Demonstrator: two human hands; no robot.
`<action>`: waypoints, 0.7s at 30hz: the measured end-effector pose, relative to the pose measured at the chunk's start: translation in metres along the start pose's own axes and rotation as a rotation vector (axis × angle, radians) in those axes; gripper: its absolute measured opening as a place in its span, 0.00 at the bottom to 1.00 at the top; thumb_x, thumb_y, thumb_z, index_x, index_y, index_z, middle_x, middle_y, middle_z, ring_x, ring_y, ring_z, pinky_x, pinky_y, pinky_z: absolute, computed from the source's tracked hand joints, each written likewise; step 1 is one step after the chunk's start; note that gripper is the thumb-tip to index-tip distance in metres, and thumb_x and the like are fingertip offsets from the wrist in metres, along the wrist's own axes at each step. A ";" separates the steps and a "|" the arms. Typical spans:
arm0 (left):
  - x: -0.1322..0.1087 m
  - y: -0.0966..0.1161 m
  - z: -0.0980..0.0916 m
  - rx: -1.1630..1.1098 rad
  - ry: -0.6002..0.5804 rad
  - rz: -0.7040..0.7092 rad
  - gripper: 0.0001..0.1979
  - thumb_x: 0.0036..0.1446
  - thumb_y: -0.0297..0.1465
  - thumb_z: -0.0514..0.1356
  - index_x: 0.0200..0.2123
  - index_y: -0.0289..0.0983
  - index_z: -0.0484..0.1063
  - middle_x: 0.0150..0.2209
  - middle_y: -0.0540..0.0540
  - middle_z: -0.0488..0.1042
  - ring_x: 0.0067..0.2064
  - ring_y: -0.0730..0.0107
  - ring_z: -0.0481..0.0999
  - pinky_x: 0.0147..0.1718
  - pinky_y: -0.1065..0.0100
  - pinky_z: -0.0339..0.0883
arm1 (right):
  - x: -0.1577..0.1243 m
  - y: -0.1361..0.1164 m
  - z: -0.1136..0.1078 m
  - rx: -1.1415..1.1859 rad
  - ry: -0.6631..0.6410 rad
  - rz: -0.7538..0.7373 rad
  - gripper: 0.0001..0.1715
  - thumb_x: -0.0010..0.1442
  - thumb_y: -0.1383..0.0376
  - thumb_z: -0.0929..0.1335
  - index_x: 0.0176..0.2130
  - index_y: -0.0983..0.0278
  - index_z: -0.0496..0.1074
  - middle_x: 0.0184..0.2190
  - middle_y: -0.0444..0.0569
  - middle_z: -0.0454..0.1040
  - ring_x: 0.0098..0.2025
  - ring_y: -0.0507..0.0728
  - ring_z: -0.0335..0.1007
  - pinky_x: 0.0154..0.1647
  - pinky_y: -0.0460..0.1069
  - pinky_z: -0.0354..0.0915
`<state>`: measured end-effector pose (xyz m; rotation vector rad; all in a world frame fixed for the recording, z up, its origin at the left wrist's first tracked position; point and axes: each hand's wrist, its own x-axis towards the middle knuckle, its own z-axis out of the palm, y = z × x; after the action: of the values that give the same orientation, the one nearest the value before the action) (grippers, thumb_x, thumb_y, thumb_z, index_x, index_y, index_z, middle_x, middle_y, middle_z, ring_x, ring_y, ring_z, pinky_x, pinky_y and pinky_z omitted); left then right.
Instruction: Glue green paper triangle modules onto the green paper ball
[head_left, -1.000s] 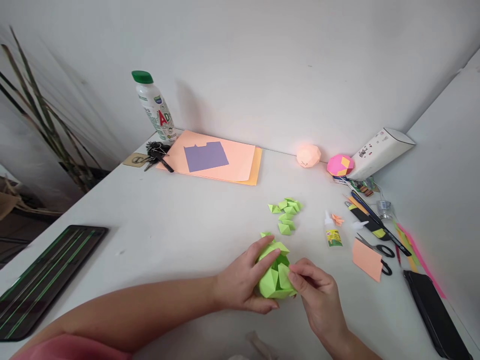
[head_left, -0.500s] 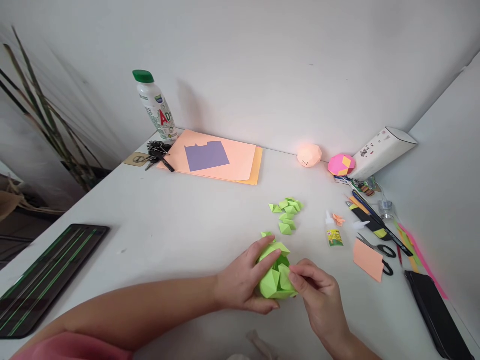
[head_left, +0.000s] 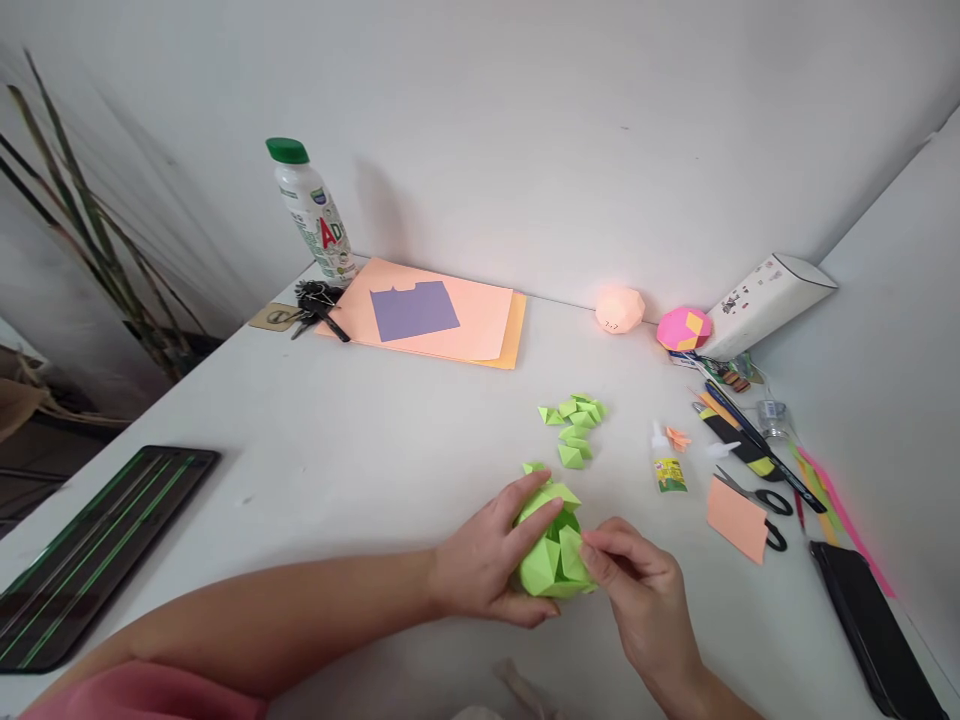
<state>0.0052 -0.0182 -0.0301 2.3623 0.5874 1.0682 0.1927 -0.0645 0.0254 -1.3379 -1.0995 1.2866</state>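
A hollow green folded-paper ball (head_left: 541, 568), made of joined units with an opening facing up, is held just over the white table. My left hand (head_left: 499, 550) wraps round its left side, fingers over the top and thumb beneath. At the ball's right edge, my right hand (head_left: 637, 580) pinches a green paper flap between thumb and forefinger. Several loose green folded-paper units (head_left: 576, 425) lie just beyond the ball. A small glue bottle (head_left: 667, 462) with a yellow and green label is to their right, beside a few orange folded pieces (head_left: 678, 438).
Scissors (head_left: 771, 500) lie partly under an orange paper (head_left: 736, 520), near pens and a cutter (head_left: 739, 440). A black phone (head_left: 870, 620) is at right. Behind are a peach paper ball (head_left: 619, 310), a pink one (head_left: 682, 329), paper sheets (head_left: 480, 320), keys (head_left: 319, 300) and a bottle (head_left: 315, 220).
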 end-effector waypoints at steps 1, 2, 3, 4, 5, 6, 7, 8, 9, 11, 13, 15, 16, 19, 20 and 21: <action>0.000 0.000 0.000 0.002 -0.002 -0.001 0.50 0.51 0.52 0.57 0.66 0.37 0.33 0.62 0.26 0.41 0.64 0.36 0.48 0.54 0.46 0.58 | 0.000 0.000 0.000 -0.003 0.000 -0.004 0.02 0.53 0.64 0.72 0.29 0.59 0.78 0.26 0.43 0.67 0.29 0.52 0.62 0.27 0.46 0.62; 0.000 0.000 0.000 0.002 -0.005 -0.001 0.50 0.51 0.52 0.57 0.66 0.37 0.32 0.62 0.26 0.41 0.64 0.36 0.48 0.54 0.45 0.58 | -0.001 0.001 -0.001 -0.008 -0.001 -0.007 0.02 0.53 0.64 0.72 0.29 0.59 0.78 0.26 0.43 0.67 0.29 0.52 0.62 0.27 0.46 0.62; 0.000 -0.001 0.000 0.002 -0.008 -0.001 0.50 0.51 0.52 0.57 0.66 0.37 0.32 0.62 0.26 0.41 0.63 0.36 0.48 0.54 0.45 0.58 | -0.001 0.001 -0.002 -0.014 -0.002 -0.010 0.02 0.53 0.64 0.73 0.30 0.59 0.78 0.26 0.43 0.67 0.29 0.52 0.62 0.27 0.46 0.62; 0.000 -0.001 0.000 0.001 -0.010 -0.001 0.51 0.51 0.52 0.57 0.66 0.37 0.32 0.62 0.26 0.41 0.63 0.35 0.49 0.54 0.44 0.58 | -0.001 0.001 -0.002 -0.019 -0.003 -0.012 0.02 0.53 0.64 0.73 0.30 0.59 0.79 0.26 0.44 0.66 0.29 0.52 0.62 0.27 0.46 0.62; 0.001 -0.001 0.000 -0.001 -0.011 0.000 0.51 0.51 0.52 0.58 0.66 0.37 0.32 0.62 0.25 0.41 0.63 0.35 0.49 0.53 0.44 0.58 | -0.002 0.001 -0.003 -0.023 -0.002 -0.016 0.02 0.53 0.64 0.73 0.30 0.59 0.79 0.26 0.44 0.66 0.29 0.52 0.62 0.27 0.46 0.61; 0.001 -0.001 0.000 -0.001 -0.010 0.004 0.51 0.51 0.52 0.58 0.66 0.37 0.32 0.62 0.25 0.41 0.63 0.35 0.49 0.53 0.44 0.58 | -0.002 0.000 -0.003 -0.026 -0.003 -0.017 0.02 0.53 0.64 0.73 0.30 0.59 0.79 0.26 0.44 0.66 0.28 0.52 0.62 0.26 0.46 0.61; 0.001 -0.001 0.000 -0.001 -0.007 0.010 0.50 0.51 0.51 0.58 0.66 0.37 0.32 0.62 0.25 0.41 0.63 0.35 0.49 0.53 0.44 0.58 | -0.002 0.000 -0.003 -0.029 -0.003 -0.017 0.02 0.52 0.64 0.73 0.30 0.59 0.79 0.25 0.44 0.66 0.28 0.52 0.62 0.26 0.46 0.61; 0.001 -0.001 0.000 0.001 -0.003 0.016 0.50 0.51 0.51 0.58 0.66 0.36 0.33 0.61 0.25 0.42 0.63 0.35 0.49 0.53 0.44 0.58 | -0.001 -0.001 -0.003 -0.031 -0.004 -0.015 0.02 0.52 0.64 0.73 0.30 0.60 0.79 0.25 0.44 0.66 0.28 0.52 0.62 0.26 0.46 0.61; 0.002 -0.001 0.000 0.003 0.000 0.023 0.50 0.51 0.51 0.58 0.66 0.36 0.33 0.61 0.25 0.42 0.63 0.35 0.49 0.53 0.44 0.58 | -0.001 -0.002 -0.002 -0.031 -0.007 -0.011 0.02 0.52 0.64 0.73 0.29 0.60 0.79 0.25 0.44 0.66 0.28 0.52 0.62 0.26 0.46 0.61; 0.002 -0.001 0.000 0.011 0.003 0.036 0.50 0.51 0.51 0.58 0.66 0.36 0.33 0.61 0.25 0.42 0.63 0.35 0.49 0.53 0.44 0.59 | 0.000 -0.004 -0.001 -0.020 -0.017 0.006 0.02 0.52 0.63 0.73 0.29 0.60 0.79 0.25 0.44 0.66 0.28 0.52 0.61 0.26 0.46 0.61; 0.002 -0.001 0.000 0.019 -0.003 0.042 0.50 0.51 0.51 0.58 0.66 0.36 0.33 0.62 0.25 0.43 0.63 0.36 0.49 0.53 0.44 0.59 | 0.000 -0.005 0.000 0.007 -0.027 0.022 0.03 0.52 0.63 0.73 0.28 0.60 0.79 0.25 0.44 0.66 0.28 0.52 0.61 0.26 0.46 0.61; 0.003 -0.001 0.000 0.026 -0.011 0.042 0.50 0.51 0.51 0.58 0.66 0.36 0.33 0.62 0.25 0.43 0.63 0.36 0.50 0.53 0.44 0.59 | 0.001 -0.005 0.001 0.036 -0.035 0.042 0.03 0.51 0.63 0.74 0.28 0.60 0.79 0.24 0.43 0.67 0.28 0.52 0.61 0.26 0.46 0.61; 0.003 -0.001 -0.001 0.029 -0.014 0.042 0.51 0.50 0.51 0.58 0.66 0.36 0.33 0.62 0.25 0.44 0.63 0.36 0.50 0.53 0.45 0.59 | 0.001 -0.005 0.002 0.049 -0.039 0.050 0.03 0.51 0.63 0.74 0.28 0.59 0.79 0.24 0.43 0.67 0.28 0.52 0.61 0.26 0.46 0.61; 0.003 -0.001 -0.001 0.036 -0.013 0.052 0.51 0.50 0.51 0.59 0.66 0.36 0.32 0.62 0.25 0.46 0.63 0.37 0.49 0.53 0.45 0.59 | 0.001 -0.003 0.003 0.076 -0.046 0.056 0.03 0.51 0.63 0.74 0.28 0.59 0.79 0.24 0.43 0.66 0.28 0.51 0.61 0.26 0.46 0.61; 0.003 -0.001 0.000 0.038 -0.008 0.057 0.51 0.51 0.51 0.58 0.66 0.36 0.32 0.61 0.25 0.47 0.63 0.37 0.49 0.53 0.45 0.59 | 0.000 -0.003 0.003 0.080 -0.047 0.052 0.03 0.51 0.63 0.74 0.28 0.60 0.79 0.24 0.43 0.66 0.28 0.51 0.61 0.26 0.46 0.60; 0.003 -0.001 0.000 0.040 -0.002 0.061 0.50 0.51 0.51 0.57 0.66 0.35 0.33 0.61 0.26 0.47 0.63 0.38 0.49 0.53 0.45 0.59 | 0.000 -0.003 0.003 0.081 -0.048 0.050 0.03 0.51 0.63 0.74 0.28 0.60 0.79 0.24 0.43 0.66 0.27 0.51 0.61 0.26 0.46 0.60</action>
<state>0.0067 -0.0161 -0.0288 2.4294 0.5441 1.0905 0.1897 -0.0638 0.0279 -1.2879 -1.0410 1.3917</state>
